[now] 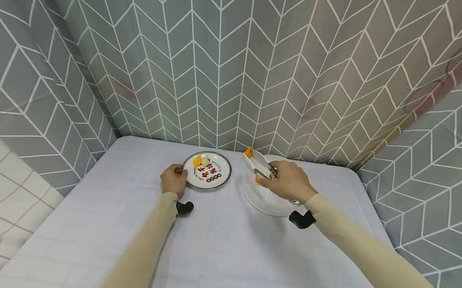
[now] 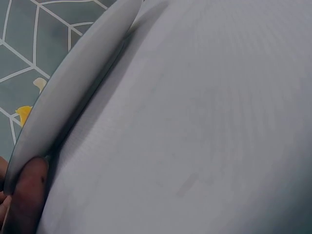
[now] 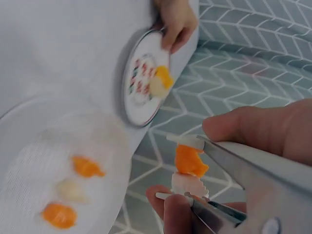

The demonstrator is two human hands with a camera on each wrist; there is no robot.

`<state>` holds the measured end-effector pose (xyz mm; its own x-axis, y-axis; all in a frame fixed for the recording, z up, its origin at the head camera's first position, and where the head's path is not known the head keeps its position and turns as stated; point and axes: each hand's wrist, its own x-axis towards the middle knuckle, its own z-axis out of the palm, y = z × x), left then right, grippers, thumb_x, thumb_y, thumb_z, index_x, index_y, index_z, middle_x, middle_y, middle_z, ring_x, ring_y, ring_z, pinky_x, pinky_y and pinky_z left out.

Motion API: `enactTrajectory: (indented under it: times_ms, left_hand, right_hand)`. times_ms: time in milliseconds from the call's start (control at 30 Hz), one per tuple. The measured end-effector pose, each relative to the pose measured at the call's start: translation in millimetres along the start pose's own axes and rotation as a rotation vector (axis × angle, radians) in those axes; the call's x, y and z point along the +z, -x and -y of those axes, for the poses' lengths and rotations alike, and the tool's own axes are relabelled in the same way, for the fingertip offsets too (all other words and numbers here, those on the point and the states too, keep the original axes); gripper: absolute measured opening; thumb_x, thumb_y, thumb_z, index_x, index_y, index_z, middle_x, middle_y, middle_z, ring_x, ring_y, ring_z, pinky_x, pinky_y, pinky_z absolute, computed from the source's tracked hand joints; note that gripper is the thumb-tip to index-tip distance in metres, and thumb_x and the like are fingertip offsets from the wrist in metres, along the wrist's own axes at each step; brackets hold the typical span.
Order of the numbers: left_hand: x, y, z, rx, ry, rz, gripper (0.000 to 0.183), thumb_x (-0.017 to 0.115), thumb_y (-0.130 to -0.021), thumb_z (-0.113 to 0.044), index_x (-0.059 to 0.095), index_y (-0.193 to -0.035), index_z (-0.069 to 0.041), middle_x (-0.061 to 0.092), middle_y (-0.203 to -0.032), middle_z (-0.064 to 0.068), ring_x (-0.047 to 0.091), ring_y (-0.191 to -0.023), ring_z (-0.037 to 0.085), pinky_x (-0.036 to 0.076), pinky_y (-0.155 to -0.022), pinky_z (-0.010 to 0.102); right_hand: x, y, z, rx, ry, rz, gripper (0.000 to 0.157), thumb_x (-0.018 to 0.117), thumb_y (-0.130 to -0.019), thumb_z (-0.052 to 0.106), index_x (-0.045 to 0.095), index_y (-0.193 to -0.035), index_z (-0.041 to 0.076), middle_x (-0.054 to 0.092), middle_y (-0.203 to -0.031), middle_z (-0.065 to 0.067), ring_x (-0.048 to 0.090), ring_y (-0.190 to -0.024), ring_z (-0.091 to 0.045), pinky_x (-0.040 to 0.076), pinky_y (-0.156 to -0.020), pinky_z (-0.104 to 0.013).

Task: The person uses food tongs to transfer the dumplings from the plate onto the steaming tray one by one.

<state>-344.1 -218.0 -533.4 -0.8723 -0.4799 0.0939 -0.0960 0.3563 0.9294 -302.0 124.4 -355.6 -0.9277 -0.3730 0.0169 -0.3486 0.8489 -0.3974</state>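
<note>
Gripping silver metal tongs [image 3: 268, 192], the right hand [image 1: 293, 183] clamps them on an orange piece [image 3: 189, 161] and a whitish piece [image 3: 187, 184] beside the round white perforated basket [image 1: 264, 206], presumably sparing direct touch; the left hand [image 1: 173, 180] pinches a round white red-lettered plate [image 1: 222, 177], likely steadying it; white cloth [image 1: 218, 251] lies beneath; grey chevron curtains [image 1: 228, 71] hang behind.

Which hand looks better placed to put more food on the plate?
Probably the right hand: it holds tongs with orange and white food between their tips, while the left hand grips the plate.
</note>
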Motion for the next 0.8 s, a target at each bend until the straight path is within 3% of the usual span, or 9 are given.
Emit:
enactTrajectory:
  times_ms: [333,567,800]
  left_hand:
    - [-0.4,-0.1,-1.3,-0.01,0.0,0.0,0.032,0.064,-0.103,-0.007,0.066,-0.132,0.007,0.07,-0.111,0.023,0.066,-0.071,0.018,0.059,-0.055,0.019]
    - [0.8,-1.4,-4.1,0.009,0.006,0.004,0.031,0.063,-0.103,-0.006,0.065,-0.132,0.008,0.07,-0.111,0.024,0.066,-0.071,0.019,0.058,-0.054,0.017]
    - [1.3,-0.9,-0.1,-0.008,0.001,0.004,0.032,0.063,-0.103,-0.007,0.065,-0.132,0.007,0.069,-0.112,0.024,0.065,-0.068,0.017,0.058,-0.054,0.018]
  right_hand:
    - [-2.2,24.2,-39.5,0.046,0.054,0.076,0.04,0.076,-0.09,0.035,0.073,-0.115,0.004,0.05,-0.066,0.003,0.049,-0.061,-0.016,0.033,-0.052,-0.029]
    - [7.8,35.0,-60.0,0.076,0.041,0.136,0.06,0.076,-0.088,0.035,0.069,-0.134,-0.004,0.057,-0.067,0.003,0.053,-0.064,-0.016,0.039,-0.056,-0.028]
    - [21.1,33.1,-63.3,0.066,0.016,0.198,0.053,0.078,-0.087,0.036,0.073,-0.125,0.0,0.061,-0.071,0.002,0.054,-0.067,-0.017,0.039,-0.059,-0.028]
